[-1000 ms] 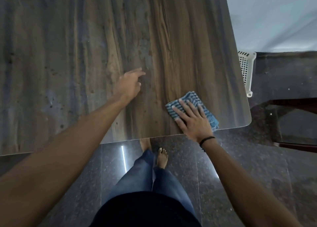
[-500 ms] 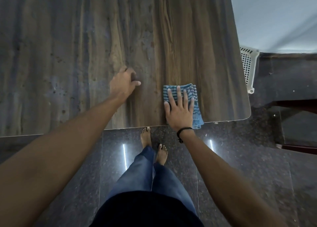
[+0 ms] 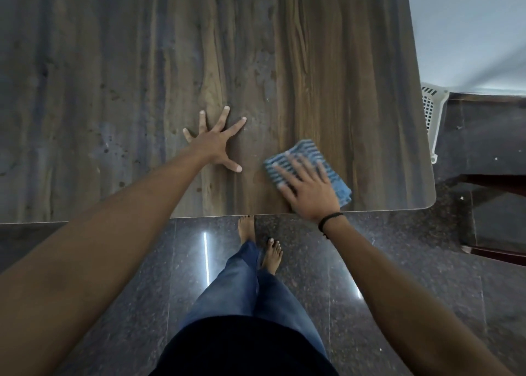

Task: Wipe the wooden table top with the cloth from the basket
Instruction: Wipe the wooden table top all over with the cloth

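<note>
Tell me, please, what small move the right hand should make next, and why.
Probably push the cloth away from the near edge: the right hand presses it flat on the table top by its near right corner, and smudges show beyond it.

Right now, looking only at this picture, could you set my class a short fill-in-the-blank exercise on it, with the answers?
The right hand presses a blue striped ____ down. The left hand rests, fingers spread, on the bare wooden ____. The basket past the far corner is ____ in colour.
Missing words: cloth; table; white.
</note>
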`<state>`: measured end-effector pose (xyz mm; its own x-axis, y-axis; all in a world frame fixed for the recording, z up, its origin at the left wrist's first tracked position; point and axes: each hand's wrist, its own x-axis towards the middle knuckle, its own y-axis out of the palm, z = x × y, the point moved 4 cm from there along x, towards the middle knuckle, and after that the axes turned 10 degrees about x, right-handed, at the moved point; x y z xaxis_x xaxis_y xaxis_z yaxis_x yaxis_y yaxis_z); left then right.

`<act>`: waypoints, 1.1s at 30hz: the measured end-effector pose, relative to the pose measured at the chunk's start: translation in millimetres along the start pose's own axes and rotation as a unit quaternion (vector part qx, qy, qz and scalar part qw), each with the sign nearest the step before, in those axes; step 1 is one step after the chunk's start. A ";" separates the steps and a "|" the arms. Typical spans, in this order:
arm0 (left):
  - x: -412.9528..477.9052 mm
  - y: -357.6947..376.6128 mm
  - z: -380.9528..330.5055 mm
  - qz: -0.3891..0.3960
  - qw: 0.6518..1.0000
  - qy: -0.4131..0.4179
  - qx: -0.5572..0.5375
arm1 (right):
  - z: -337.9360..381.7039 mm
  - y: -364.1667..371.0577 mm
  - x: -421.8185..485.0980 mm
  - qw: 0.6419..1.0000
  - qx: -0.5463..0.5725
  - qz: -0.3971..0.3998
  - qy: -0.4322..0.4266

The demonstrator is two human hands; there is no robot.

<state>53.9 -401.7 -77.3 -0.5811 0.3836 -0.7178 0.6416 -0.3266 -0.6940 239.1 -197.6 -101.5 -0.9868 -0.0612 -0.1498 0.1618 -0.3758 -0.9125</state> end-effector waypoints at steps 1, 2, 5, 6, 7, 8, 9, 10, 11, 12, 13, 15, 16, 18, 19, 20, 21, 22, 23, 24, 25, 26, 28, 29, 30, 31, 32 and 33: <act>-1.0 -3.0 6.5 0.008 1.000 -0.002 0.002 | -9.4 -4.3 2.8 0.994 0.022 -0.038 0.104; -1.3 -5.3 13.0 0.016 1.000 -0.002 0.003 | -9.4 -3.9 4.9 0.977 0.044 -0.073 0.196; 0.1 -11.0 25.5 0.028 1.000 0.008 0.007 | 30.1 14.0 8.7 0.987 0.022 -0.048 0.153; 1.2 -11.9 27.8 0.029 0.999 0.011 0.010 | 34.2 16.3 7.3 0.998 0.005 -0.011 0.069; 2.4 -12.3 30.1 0.027 0.999 0.013 0.012 | 28.2 12.2 8.2 1.000 -0.005 0.015 0.008; 3.5 -12.3 32.3 0.024 1.000 0.015 0.013 | 17.3 5.7 13.4 1.000 -0.011 0.018 -0.011; 4.9 -12.3 34.2 0.021 1.000 0.017 0.014 | 6.7 -1.3 22.4 1.000 -0.005 0.001 0.017; 6.5 -12.8 35.0 0.021 0.999 0.021 0.015 | -1.9 -7.1 32.8 0.995 0.014 -0.029 0.090; 8.7 -14.3 35.0 0.023 0.999 0.025 0.014 | -4.8 -9.0 42.1 0.983 0.040 -0.054 0.172; 10.9 -16.7 34.5 0.025 0.999 0.028 0.012 | 1.0 -6.6 50.6 0.969 0.056 -0.074 0.230; 12.8 -19.8 34.0 0.025 0.999 0.029 0.010 | 12.1 -2.4 57.0 0.966 0.050 -0.075 0.244; 17.6 -27.9 34.8 0.024 0.999 0.029 0.014 | 27.3 4.2 61.5 0.989 0.017 -0.037 0.139; 20.1 -32.6 36.1 0.025 0.999 0.027 0.017 | 23.8 0.8 61.9 0.997 0.004 -0.013 0.071; 23.8 -39.6 36.7 0.030 0.999 0.025 0.015 | 1.0 -11.5 66.3 1.000 -0.009 -0.001 0.030; 25.4 -41.9 37.5 0.033 0.999 0.024 0.014 | -8.9 -17.8 74.5 0.997 0.004 -0.022 0.073; 26.2 -43.2 36.9 0.035 0.999 0.022 0.014 | -14.8 -21.5 81.8 0.988 0.023 -0.048 0.144; 26.8 -44.1 36.3 0.036 0.999 0.020 0.014 | -12.7 -19.8 88.0 0.974 0.038 -0.073 0.210; 27.0 -44.9 36.0 0.035 0.999 0.018 0.013 | -3.2 -15.4 93.0 0.964 0.040 -0.087 0.247; 26.9 -45.8 35.9 0.033 0.999 0.016 0.011 | 9.2 -10.5 95.5 0.966 0.032 -0.080 0.243; 26.7 -46.5 36.1 0.029 0.999 0.016 0.012 | 18.8 -6.6 95.2 0.977 0.027 -0.059 0.202; 26.6 -47.0 36.3 0.027 0.999 0.016 0.013 | 21.5 -6.6 92.8 0.988 0.024 -0.032 0.149; 26.6 -47.6 36.3 0.027 0.999 0.017 0.015 | 16.0 -10.4 90.7 0.995 0.019 -0.009 0.102; 27.4 -48.4 36.7 0.023 0.999 0.021 0.016 | -1.3 -23.0 98.9 0.996 0.009 -0.016 0.085; 27.9 -48.4 37.3 0.021 0.999 0.022 0.014 | -7.2 -27.3 107.3 0.991 0.015 -0.036 0.131; 27.9 -47.8 38.3 0.019 0.999 0.024 0.011 | -8.3 -27.7 114.0 0.979 0.030 -0.060 0.192; 28.2 -47.0 39.3 0.016 0.999 0.026 0.009 | -3.8 -24.1 119.7 0.968 0.040 -0.075 0.234; 28.6 -46.1 40.3 0.013 0.999 0.029 0.009 | 5.3 -20.1 122.4 0.970 0.036 -0.068 0.231; 29.3 -45.2 41.6 0.011 0.999 0.032 0.010 | 13.0 -15.6 120.9 0.984 0.020 -0.041 0.172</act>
<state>-13.0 -411.6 -69.3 -0.5336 0.4310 -0.7276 0.6426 -0.3528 -0.6802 117.3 -211.1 -100.4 -0.9371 0.2839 -0.2029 0.0755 -0.4030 -0.9121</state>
